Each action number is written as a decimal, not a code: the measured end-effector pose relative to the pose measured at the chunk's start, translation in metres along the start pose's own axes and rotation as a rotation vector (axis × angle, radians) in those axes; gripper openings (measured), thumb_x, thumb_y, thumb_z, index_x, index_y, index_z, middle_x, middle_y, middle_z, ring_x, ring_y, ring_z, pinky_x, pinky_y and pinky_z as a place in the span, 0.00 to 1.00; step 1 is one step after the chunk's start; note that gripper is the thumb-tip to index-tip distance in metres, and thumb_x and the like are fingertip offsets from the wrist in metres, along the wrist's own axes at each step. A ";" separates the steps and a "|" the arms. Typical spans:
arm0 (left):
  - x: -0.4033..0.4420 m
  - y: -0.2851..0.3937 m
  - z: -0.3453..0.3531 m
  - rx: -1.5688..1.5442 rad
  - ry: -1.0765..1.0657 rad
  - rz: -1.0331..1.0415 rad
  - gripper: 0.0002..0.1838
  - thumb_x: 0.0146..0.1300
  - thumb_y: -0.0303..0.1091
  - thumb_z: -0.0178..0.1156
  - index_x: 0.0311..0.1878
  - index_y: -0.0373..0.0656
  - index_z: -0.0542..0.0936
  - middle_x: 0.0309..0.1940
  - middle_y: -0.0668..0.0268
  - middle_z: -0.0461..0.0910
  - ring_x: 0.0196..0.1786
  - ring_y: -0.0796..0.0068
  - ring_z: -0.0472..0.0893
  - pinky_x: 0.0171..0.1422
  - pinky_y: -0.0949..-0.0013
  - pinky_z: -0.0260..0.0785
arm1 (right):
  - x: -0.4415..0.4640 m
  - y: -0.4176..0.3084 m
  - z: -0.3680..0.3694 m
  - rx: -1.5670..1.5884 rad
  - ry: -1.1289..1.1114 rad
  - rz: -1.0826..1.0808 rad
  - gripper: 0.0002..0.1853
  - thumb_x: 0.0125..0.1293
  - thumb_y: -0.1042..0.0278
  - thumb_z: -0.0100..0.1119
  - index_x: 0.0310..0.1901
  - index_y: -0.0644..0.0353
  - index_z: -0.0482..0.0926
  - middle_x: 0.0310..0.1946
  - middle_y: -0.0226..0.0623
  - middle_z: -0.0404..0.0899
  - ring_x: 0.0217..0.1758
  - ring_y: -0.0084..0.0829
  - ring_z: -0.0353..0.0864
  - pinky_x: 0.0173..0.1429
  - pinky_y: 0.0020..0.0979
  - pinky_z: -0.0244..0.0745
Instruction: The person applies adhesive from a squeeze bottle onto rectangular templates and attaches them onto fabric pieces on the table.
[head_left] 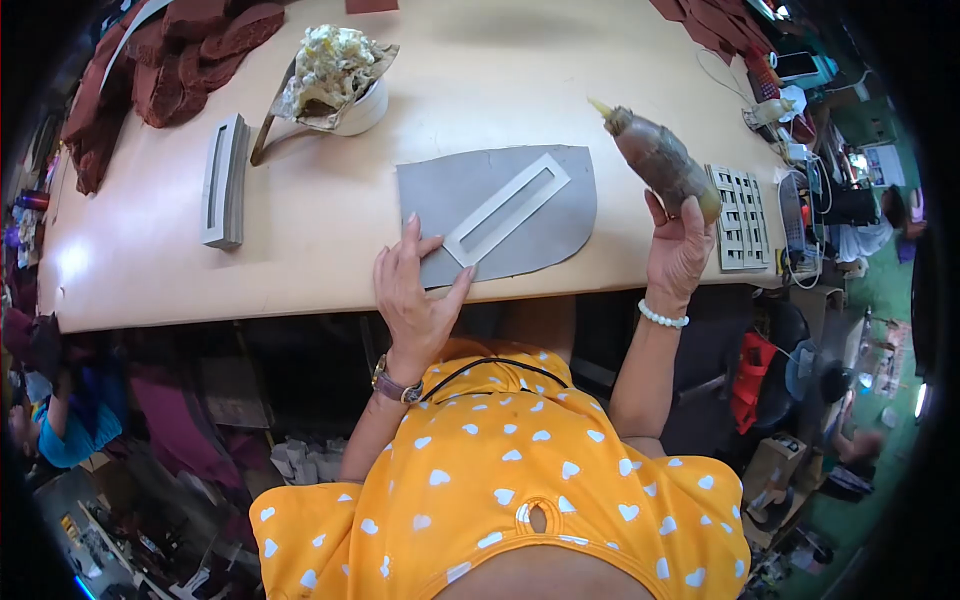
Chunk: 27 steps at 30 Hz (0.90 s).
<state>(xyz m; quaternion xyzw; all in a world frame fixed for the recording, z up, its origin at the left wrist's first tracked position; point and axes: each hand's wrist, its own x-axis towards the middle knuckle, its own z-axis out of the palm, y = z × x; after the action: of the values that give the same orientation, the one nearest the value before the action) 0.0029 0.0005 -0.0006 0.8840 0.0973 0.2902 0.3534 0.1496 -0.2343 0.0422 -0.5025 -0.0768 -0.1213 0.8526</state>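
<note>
My right hand (680, 250) is wrapped round the base of a brownish, smeared squeeze bottle (660, 160), raised above the table and tilted with its narrow yellowish nozzle toward the upper left. A light, narrow rectangular frame piece (510, 212) with a long slot lies diagonally on a grey sheet (570, 235) with a curved edge. At the frame's lower left end, my left hand (415, 290) rests with fingers spread, thumb and fingertips at its corner and on the sheet. Near the left side stands a stack of similar slotted frame pieces (225, 180).
A white tub (366, 112) heaped with a pale crusted mass stands at the back, a stick beside it. Dark red pieces (165, 60) are piled at the far left. Cut-out panels (740, 218) lie at right, near cables and a phone. The table edge (300, 312) runs before me.
</note>
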 end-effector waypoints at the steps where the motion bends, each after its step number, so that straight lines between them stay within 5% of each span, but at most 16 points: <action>1: 0.000 0.000 0.000 0.001 0.003 0.000 0.44 0.44 0.32 0.71 0.66 0.38 0.61 0.42 0.63 0.80 0.48 0.62 0.75 0.62 0.54 0.58 | -0.003 0.000 -0.006 0.068 -0.009 0.047 0.20 0.61 0.74 0.59 0.55 0.64 0.70 0.49 0.41 0.75 0.49 0.35 0.79 0.52 0.39 0.79; 10: 0.001 0.001 -0.001 -0.013 0.026 0.020 0.44 0.43 0.31 0.72 0.65 0.38 0.62 0.42 0.62 0.80 0.49 0.60 0.76 0.56 0.59 0.62 | -0.015 0.019 -0.008 -0.389 0.078 -0.050 0.18 0.57 0.74 0.66 0.48 0.65 0.72 0.41 0.33 0.75 0.44 0.22 0.75 0.51 0.25 0.72; 13: 0.000 0.000 0.000 -0.012 0.011 -0.007 0.44 0.44 0.32 0.71 0.66 0.38 0.62 0.42 0.64 0.80 0.48 0.63 0.75 0.62 0.54 0.58 | -0.014 0.025 -0.003 -0.412 0.104 -0.090 0.12 0.61 0.71 0.62 0.45 0.64 0.74 0.40 0.34 0.77 0.41 0.24 0.78 0.49 0.27 0.77; 27: 0.001 0.002 -0.001 0.019 0.000 -0.009 0.43 0.44 0.33 0.71 0.65 0.39 0.62 0.41 0.63 0.80 0.49 0.61 0.77 0.61 0.57 0.59 | -0.007 0.029 -0.003 -0.449 0.093 -0.091 0.15 0.58 0.70 0.65 0.44 0.64 0.74 0.39 0.33 0.76 0.41 0.22 0.75 0.50 0.26 0.73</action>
<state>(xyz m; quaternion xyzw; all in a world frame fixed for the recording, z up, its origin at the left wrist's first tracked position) 0.0034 0.0005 0.0017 0.8868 0.1042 0.2877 0.3463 0.1506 -0.2223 0.0150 -0.6694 -0.0312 -0.1966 0.7158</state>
